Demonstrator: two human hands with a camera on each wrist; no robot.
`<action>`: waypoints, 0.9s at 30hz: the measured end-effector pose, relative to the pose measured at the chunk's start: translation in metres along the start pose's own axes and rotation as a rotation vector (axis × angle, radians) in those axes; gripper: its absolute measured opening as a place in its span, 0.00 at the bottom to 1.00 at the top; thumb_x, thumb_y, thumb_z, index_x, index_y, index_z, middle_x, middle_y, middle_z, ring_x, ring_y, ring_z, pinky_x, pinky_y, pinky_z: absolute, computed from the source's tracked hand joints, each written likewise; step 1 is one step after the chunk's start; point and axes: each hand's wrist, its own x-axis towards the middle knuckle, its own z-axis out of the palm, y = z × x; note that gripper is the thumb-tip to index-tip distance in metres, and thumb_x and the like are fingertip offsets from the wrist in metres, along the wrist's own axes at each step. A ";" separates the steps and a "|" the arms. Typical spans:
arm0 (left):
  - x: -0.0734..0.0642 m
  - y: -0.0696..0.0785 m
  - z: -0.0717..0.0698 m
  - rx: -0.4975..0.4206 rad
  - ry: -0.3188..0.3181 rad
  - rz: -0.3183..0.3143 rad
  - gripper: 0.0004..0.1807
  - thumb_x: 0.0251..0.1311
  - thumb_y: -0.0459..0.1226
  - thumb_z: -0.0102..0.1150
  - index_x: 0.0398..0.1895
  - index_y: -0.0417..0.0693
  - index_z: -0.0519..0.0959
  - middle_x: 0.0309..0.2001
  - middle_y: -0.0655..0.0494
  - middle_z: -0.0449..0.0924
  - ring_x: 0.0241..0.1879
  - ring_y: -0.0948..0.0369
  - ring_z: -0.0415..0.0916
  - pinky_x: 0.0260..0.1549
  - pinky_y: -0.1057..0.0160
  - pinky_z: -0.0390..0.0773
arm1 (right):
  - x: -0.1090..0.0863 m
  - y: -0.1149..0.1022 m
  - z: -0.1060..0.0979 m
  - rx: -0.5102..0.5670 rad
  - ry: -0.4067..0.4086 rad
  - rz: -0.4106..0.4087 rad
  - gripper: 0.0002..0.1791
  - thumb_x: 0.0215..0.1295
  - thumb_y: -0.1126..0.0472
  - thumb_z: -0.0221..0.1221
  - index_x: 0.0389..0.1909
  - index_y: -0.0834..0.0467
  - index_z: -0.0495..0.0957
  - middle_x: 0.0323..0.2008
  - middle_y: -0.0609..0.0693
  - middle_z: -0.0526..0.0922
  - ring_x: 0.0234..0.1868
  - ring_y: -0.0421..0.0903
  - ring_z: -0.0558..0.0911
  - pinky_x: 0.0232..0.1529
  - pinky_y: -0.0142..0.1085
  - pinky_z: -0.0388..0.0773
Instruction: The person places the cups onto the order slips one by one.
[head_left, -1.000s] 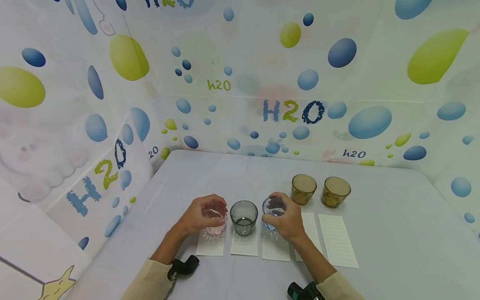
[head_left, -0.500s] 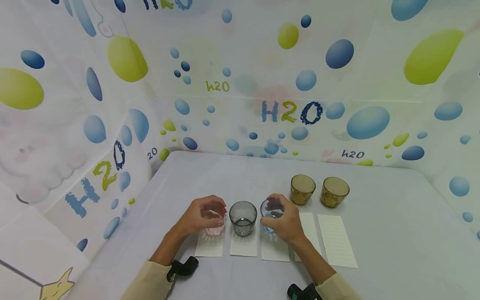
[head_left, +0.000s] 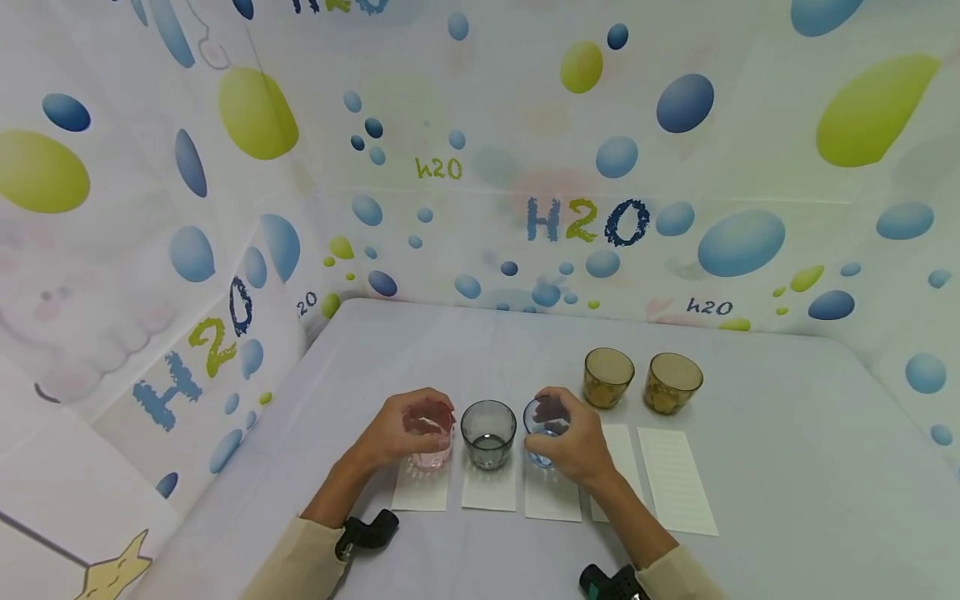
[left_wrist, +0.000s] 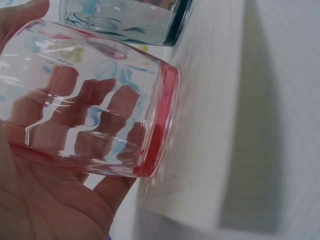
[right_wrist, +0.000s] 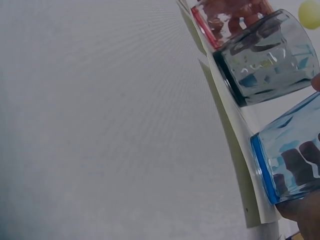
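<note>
My left hand (head_left: 401, 429) grips a pink-tinted glass (left_wrist: 95, 100) that stands at the far end of the leftmost white paper strip (head_left: 420, 493). Its fingers show through the glass wall in the left wrist view. On the third strip, my right hand (head_left: 576, 437) holds a blue-tinted glass (right_wrist: 292, 155) between thumb and fingers. Between the hands a grey glass (head_left: 488, 437) stands upright on the second strip, touched by neither.
Two amber glasses (head_left: 608, 379) stand further back, right of my right hand. In front of them lie two more paper strips (head_left: 677, 479), the left one partly under my right wrist. A patterned curtain (head_left: 480, 233) closes off the table's back and left.
The head view shifts slightly. Both hands stay on their glasses, and none of the glasses visibly moves on the table.
</note>
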 end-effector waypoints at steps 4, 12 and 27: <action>0.000 -0.001 0.001 0.004 -0.002 0.000 0.23 0.55 0.35 0.68 0.52 0.34 0.78 0.43 0.41 0.83 0.43 0.47 0.83 0.45 0.53 0.84 | -0.001 0.000 -0.002 0.010 -0.007 -0.003 0.28 0.43 0.70 0.66 0.51 0.56 0.78 0.41 0.54 0.84 0.43 0.54 0.84 0.49 0.44 0.83; 0.000 0.002 0.000 -0.008 0.003 0.002 0.22 0.54 0.34 0.68 0.52 0.33 0.77 0.43 0.39 0.83 0.43 0.46 0.83 0.46 0.50 0.84 | -0.003 -0.003 -0.006 0.012 -0.028 0.000 0.28 0.44 0.70 0.66 0.52 0.56 0.78 0.42 0.55 0.83 0.45 0.54 0.83 0.50 0.44 0.83; 0.000 0.001 0.000 -0.004 0.006 -0.008 0.23 0.54 0.35 0.69 0.52 0.34 0.78 0.44 0.41 0.83 0.44 0.46 0.83 0.46 0.52 0.84 | -0.005 -0.001 -0.006 0.009 -0.038 0.017 0.30 0.46 0.69 0.69 0.55 0.59 0.77 0.44 0.54 0.84 0.48 0.53 0.83 0.53 0.45 0.82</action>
